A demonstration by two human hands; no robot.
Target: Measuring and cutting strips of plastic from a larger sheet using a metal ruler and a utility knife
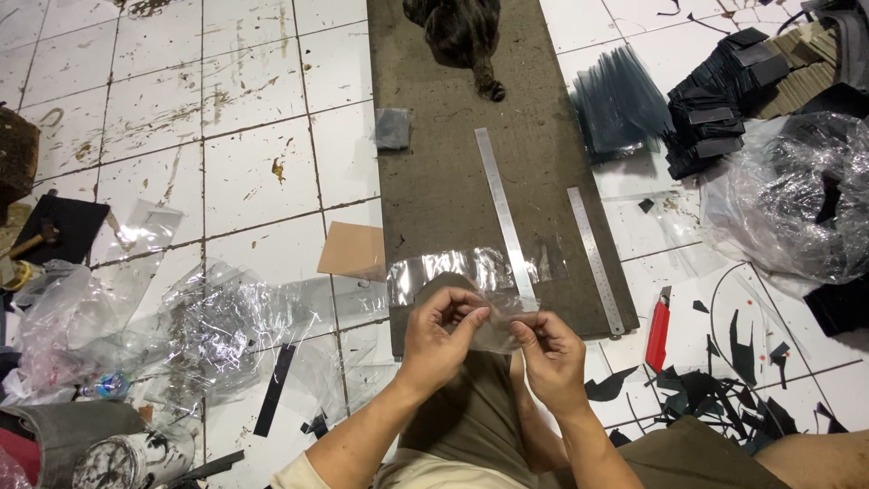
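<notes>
Both hands are working over the near end of a long grey board [444, 172] lying on a white tiled floor [235, 163]. The left hand [441, 333] and the right hand [548, 351] are each pinching the near edge of a clear plastic sheet [462, 269], thumb and fingertips pressed together on the film. The sheet is looking thin, glossy and wrinkled, throwing white glare, and the board is showing through it. It is spreading across the board's near end, its left part reaching toward a brown card [355, 251] that is lying just beside the board's left edge. A long steel ruler [505, 217] is lying on the board with its near end over the sheet; a second ruler [595, 258] is lying to its right, near the board's right edge. A red knife [657, 333] is sitting on the floor right of the board. A cat [462, 36] is sitting at the far end. Crumpled clear plastic [208, 317] is lying on the floor at left.
</notes>
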